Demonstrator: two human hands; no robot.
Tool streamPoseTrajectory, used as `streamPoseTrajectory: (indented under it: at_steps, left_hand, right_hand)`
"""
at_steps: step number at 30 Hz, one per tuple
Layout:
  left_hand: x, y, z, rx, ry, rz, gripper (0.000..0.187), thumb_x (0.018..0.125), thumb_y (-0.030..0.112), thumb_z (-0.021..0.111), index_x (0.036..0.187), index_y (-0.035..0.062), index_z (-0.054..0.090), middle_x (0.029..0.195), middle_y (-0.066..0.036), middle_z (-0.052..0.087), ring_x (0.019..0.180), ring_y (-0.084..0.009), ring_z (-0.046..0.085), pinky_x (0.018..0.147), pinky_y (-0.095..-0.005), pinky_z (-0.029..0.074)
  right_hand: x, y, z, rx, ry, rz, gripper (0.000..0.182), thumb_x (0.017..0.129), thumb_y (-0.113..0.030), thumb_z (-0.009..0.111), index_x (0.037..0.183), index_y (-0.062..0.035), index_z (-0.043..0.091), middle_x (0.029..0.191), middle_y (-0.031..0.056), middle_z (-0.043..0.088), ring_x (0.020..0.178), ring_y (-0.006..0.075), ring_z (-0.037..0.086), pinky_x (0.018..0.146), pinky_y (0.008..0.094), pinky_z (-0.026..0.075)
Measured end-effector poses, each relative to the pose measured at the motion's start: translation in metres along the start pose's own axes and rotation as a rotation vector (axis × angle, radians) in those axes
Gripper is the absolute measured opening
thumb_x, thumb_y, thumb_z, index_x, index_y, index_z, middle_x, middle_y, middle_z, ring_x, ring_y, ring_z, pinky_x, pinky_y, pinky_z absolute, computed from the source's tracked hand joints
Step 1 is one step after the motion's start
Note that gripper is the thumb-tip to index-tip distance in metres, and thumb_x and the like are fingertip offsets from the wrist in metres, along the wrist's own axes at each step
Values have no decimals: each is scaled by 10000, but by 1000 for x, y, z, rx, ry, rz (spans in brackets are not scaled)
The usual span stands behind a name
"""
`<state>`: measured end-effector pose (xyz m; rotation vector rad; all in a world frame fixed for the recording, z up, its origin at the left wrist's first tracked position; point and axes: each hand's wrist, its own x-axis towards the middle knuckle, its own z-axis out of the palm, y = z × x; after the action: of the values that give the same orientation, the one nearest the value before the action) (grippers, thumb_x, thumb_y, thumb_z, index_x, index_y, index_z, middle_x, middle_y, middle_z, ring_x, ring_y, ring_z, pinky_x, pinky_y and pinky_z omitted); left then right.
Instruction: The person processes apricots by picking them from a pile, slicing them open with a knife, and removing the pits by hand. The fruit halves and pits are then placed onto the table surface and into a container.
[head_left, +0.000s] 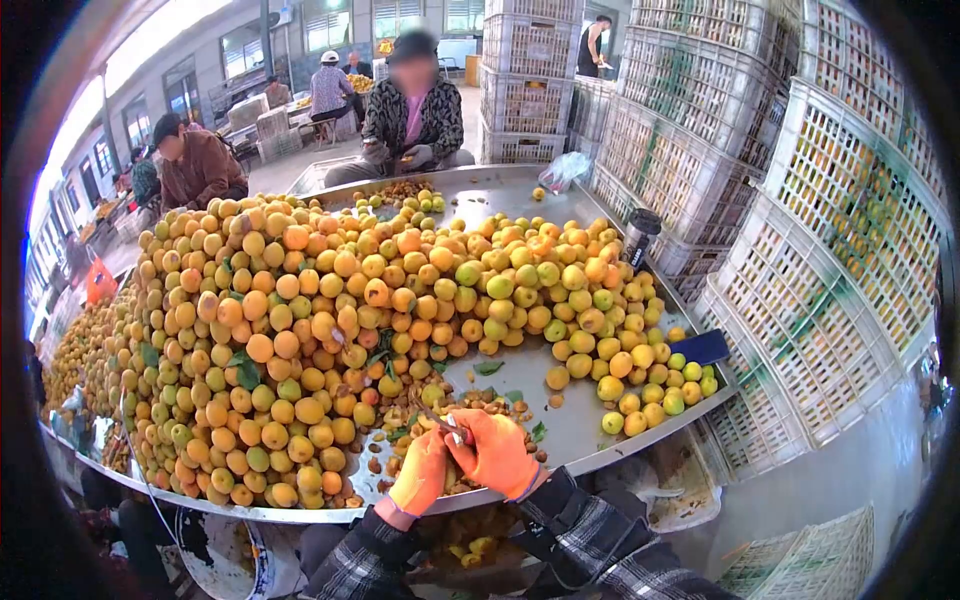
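My left hand and my right hand, both in orange gloves, meet over the near edge of the metal table. The fingers of both are closed together around a small dark tool, whose details are too small to make out. Which hand bears it is unclear. Brown pits and scraps lie on the metal beneath and around the gloves. A large heap of yellow-orange fruit rises to the left and beyond, with greener fruit to the right.
Stacked plastic crates stand at the right. A dark phone and a dark cup are by the table's right edge. Across the table sits a person; another person bends at the left. A white bucket stands below.
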<state>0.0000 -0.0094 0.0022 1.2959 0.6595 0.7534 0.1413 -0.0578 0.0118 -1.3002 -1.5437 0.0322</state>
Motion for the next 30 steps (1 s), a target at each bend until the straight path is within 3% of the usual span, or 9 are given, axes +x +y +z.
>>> streamPoseTrajectory:
  at_steps: [2, 8, 12, 18, 21, 24, 26, 29, 30]
  left_hand:
    - [6, -22, -10, -144, -36, -92, 332, 1056, 248, 419, 1093, -3, 633, 1030, -37, 658, 940, -106, 563, 849, -285, 464]
    - [9, -18, 3, -192, 263, 76, 182, 1044, 154, 482, 1149, 21, 547, 1028, -38, 616, 923, -100, 561, 825, -263, 472]
    - [1, -5, 7, -119, 264, 100, 146, 1038, 122, 493, 1136, 36, 560, 1026, -32, 623, 910, -89, 558, 814, -251, 470]
    - [-2, -8, 1, -335, 207, -61, 183, 1039, 180, 501, 1123, 43, 589, 1031, -18, 634, 931, -102, 588, 829, -256, 483]
    - [0, -10, -7, -411, 25, -104, 210, 1043, 191, 481, 1144, 43, 591, 1051, -14, 638, 958, -107, 604, 829, -255, 492]
    - [2, -4, -5, -287, 39, -25, 200, 970, 126, 570, 1150, 46, 599, 1069, -49, 654, 973, -170, 630, 837, -302, 501]
    - [-10, 28, -10, 606, -116, 431, 255, 847, 60, 663, 1100, 49, 627, 1062, -106, 663, 997, -274, 641, 860, -361, 500]
    - [-10, 14, -17, 574, -248, 281, 408, 775, -15, 691, 1170, 43, 607, 1131, -162, 652, 1083, -346, 623, 906, -386, 484]
    - [-12, 13, -5, 430, -144, 245, 243, 765, 31, 697, 1004, 46, 651, 974, -151, 685, 1000, -356, 646, 855, -398, 498]
  right_hand:
    - [4, -5, -4, -29, -37, -3, 329, 811, -149, 735, 1119, -98, 630, 693, 71, 622, 602, 278, 618, 543, 390, 483]
    - [12, -8, -4, -90, -51, -57, 379, 775, -156, 741, 1133, -101, 631, 667, 51, 618, 585, 269, 624, 544, 395, 491]
    - [11, -10, -3, -104, -56, -81, 377, 777, -171, 754, 1122, -94, 623, 667, 42, 617, 582, 265, 626, 542, 393, 493]
    - [4, -9, 8, -124, -16, -36, 306, 800, -189, 758, 1054, -92, 617, 652, 34, 597, 571, 261, 621, 535, 380, 495]
    - [6, -14, 8, -155, 65, -22, 285, 805, -193, 756, 1034, -96, 617, 645, 36, 592, 566, 258, 618, 527, 375, 494]
    - [2, -10, 7, -107, 63, 30, 271, 804, -203, 760, 1011, -98, 619, 637, 36, 587, 563, 255, 615, 518, 375, 489]
    - [0, -10, 4, -127, 12, 41, 265, 793, -198, 761, 992, -96, 620, 645, 46, 594, 565, 272, 614, 514, 387, 487]
    - [1, -9, -1, -148, 26, -92, 263, 774, -205, 766, 976, -108, 628, 657, 64, 609, 577, 292, 621, 520, 409, 490]
    - [2, -10, -3, -152, 28, -91, 263, 774, -205, 766, 976, -108, 628, 657, 64, 609, 577, 292, 621, 520, 409, 490]
